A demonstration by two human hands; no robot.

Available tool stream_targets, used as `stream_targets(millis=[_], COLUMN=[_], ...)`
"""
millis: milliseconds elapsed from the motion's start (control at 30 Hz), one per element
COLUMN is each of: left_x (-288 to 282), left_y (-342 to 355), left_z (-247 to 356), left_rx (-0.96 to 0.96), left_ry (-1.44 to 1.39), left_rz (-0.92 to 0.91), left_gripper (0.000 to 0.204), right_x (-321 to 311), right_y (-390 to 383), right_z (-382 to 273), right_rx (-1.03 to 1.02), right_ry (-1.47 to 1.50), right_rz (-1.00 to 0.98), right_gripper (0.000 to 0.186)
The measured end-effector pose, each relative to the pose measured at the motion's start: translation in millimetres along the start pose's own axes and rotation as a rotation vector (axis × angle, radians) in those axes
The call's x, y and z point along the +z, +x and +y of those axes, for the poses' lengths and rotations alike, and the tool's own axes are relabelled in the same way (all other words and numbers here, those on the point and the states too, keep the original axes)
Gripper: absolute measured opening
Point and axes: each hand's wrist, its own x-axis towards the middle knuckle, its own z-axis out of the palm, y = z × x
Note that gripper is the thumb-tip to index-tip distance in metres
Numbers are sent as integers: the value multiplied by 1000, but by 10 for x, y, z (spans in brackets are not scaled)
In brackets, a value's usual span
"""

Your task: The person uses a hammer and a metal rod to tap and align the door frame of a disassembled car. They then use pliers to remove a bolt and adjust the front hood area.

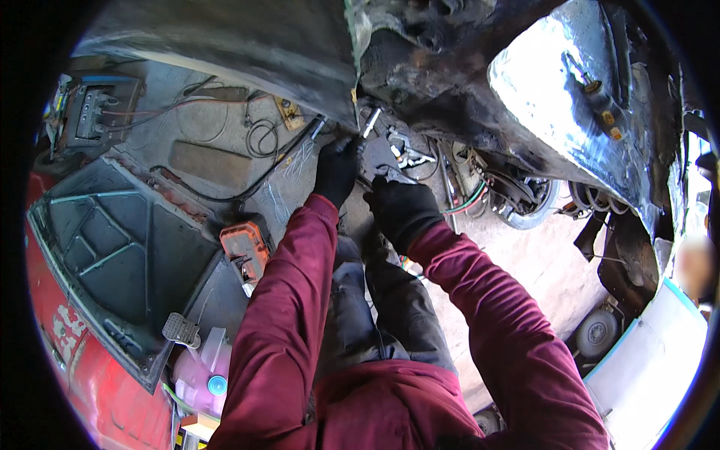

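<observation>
My left hand [337, 171], in a black glove, is closed just below the lower corner of a dark car body panel [300, 71]. A short shiny metal cylinder [371, 121] sticks up beside its fingertips; whether the hand grips it is unclear. Close by on the right, my right hand [405, 211], also black-gloved, is closed with its fingers curled toward the left hand. What either hand holds is hidden by the gloves. Between and beyond them shows a dark flat piece [380, 157], with silver clamp-like metal tools [409, 154] at its right.
An orange-and-black tool case [246, 251] stands at the left, near a detached dark ribbed panel [112, 255] and a red car body [112, 397]. A welder-like machine [94, 112], cables [262, 139] and a brown board [210, 165] are farther back. A wheel [529, 206] lies right.
</observation>
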Motion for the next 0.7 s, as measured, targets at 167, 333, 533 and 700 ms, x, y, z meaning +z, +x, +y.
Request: stream_targets(millis=[167,333,533,700], left_x=[42,69,-113,24], left_y=[-31,-44,276,256], left_z=[93,24,-32,-95], left_rx=[114,199,126,170], left_ry=[117,68,339,485], left_rz=[59,77,-129,-5], left_gripper=[28,34,39,43], right_x=[114,14,-43,95], right_y=[-39,18,112,91], right_z=[98,84,122,240], right_rx=[11,103,192,196], right_ry=[41,113,149,165], right_rz=[110,-36,-361,-341], right_gripper=[34,39,42,44])
